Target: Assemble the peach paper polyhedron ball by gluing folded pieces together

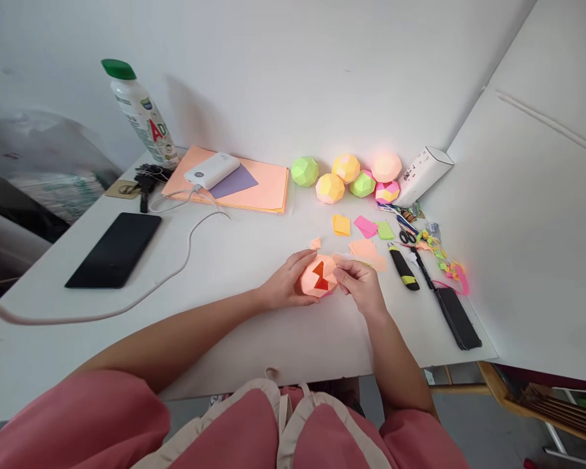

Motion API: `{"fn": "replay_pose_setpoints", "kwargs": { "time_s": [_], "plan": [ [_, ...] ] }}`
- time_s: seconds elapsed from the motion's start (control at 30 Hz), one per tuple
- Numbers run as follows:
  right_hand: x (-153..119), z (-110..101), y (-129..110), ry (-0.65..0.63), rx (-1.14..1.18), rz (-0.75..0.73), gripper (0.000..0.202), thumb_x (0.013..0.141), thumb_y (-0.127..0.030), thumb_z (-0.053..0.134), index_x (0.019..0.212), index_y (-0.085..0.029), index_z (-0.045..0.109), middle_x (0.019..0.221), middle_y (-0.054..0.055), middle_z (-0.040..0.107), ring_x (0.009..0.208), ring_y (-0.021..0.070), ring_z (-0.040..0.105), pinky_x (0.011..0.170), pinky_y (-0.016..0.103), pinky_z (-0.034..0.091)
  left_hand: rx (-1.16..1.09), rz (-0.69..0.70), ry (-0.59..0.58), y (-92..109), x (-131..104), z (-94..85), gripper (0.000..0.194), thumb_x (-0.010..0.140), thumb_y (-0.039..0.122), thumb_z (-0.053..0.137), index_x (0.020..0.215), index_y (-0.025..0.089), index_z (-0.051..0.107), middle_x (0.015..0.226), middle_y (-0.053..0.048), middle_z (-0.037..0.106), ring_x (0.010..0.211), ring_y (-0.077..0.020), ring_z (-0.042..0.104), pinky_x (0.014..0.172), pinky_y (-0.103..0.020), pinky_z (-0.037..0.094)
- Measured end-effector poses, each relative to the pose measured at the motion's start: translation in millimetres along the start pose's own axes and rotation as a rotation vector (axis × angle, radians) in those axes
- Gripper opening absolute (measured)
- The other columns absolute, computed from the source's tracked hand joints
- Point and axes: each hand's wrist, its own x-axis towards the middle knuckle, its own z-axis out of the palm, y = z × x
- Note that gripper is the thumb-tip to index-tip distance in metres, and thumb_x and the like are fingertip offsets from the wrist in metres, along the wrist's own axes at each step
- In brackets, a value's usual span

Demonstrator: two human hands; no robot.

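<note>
Near the middle of the white table, a peach paper ball (306,281) with an opening in its top rests in my left hand (289,281), whose fingers and thumb wrap round its left side. My right hand (362,284) pinches the ball's right edge between thumb and fingers. Just behind the ball lies a small peach piece (315,243). Beyond it are stacks of orange squares (341,225), pink squares (366,226), green squares (385,230) and peach squares (362,249). Several finished paper balls (330,188) sit by the wall.
A phone (117,251), a cable, a power bank (212,170) on peach sheets (268,185) and a bottle (144,117) stand left. On the right are a cutter (403,267), scissors (407,236), a black case (456,316), paper scraps and a white box (426,174).
</note>
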Motion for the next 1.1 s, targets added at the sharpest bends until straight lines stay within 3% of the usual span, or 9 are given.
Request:
{"fn": "replay_pose_setpoints", "kwargs": {
  "time_s": [0.27, 0.47, 1.1],
  "plan": [
    [-5, 4, -6, 0.034, -0.101, 0.030, 0.027, 0.069, -0.043, 0.077, 0.076, -0.018, 0.073, 0.044, -0.008, 0.043, 0.042, 0.0074, 0.036, 0.041, 0.024, 0.034, 0.116, -0.021, 0.079, 7, 1, 2.2, 0.099, 0.079, 0.058, 0.067, 0.153, 0.024, 0.011, 0.142, -0.022, 0.034, 0.129, -0.0385, 0.040, 0.103, -0.059, 0.044],
    [-5, 5, -4, 0.041, -0.124, 0.021, 0.026, 0.068, -0.043, 0.078, 0.074, -0.018, 0.073, 0.046, -0.006, 0.047, 0.042, 0.0077, 0.038, 0.041, 0.024, 0.035, 0.192, 0.002, 0.130, 10, 2, 1.5, 0.093, 0.083, 0.059, 0.062, 0.153, 0.023, 0.011, 0.139, -0.022, 0.036, 0.126, -0.0376, 0.042, 0.100, -0.058, 0.045],
    [-9, 15, -10, -0.020, -0.148, 0.029, 0.028, 0.074, -0.047, 0.074, 0.071, -0.020, 0.069, 0.049, -0.005, 0.048, 0.046, 0.0097, 0.042, 0.046, 0.025, 0.039, 0.280, 0.001, 0.129, 13, 0, 4.3, 0.089, 0.083, 0.056, 0.063, 0.150, 0.020, 0.017, 0.138, -0.024, 0.038, 0.125, -0.0392, 0.043, 0.100, -0.058, 0.043]
  ]
}}
